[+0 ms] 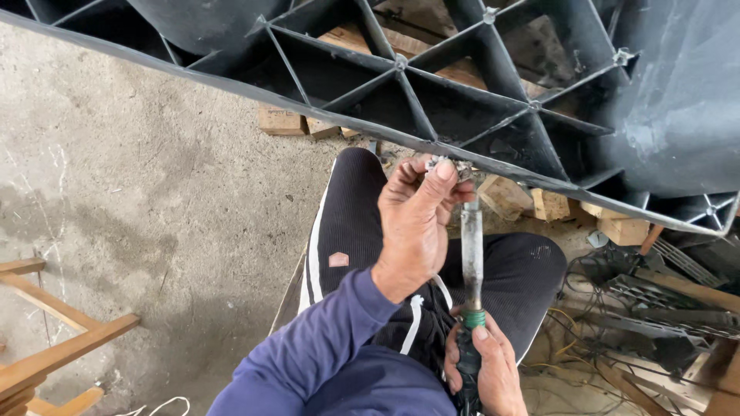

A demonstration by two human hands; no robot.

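Note:
A big black plastic panel (pixel 478 85) with triangular ribs stands tilted in front of me, its lower rim running from the upper left down to the right. My left hand (pixel 415 227), in a purple sleeve, reaches up to that rim and pinches a small pale metal piece (pixel 449 165) against it. Lower down, my right hand (pixel 487 368) grips the dark handle of a tool (pixel 472 258) with a green collar and a long grey shaft. The shaft points straight up, its tip just under the rim beside my left fingers.
Wooden blocks (pixel 551 204) lie under the panel. My knees in black trousers (pixel 347 231) are below the hands. A wooden frame (pixel 54 350) sits at the lower left on the concrete floor (pixel 139 177). Tangled wires and metal scrap (pixel 640 308) fill the lower right.

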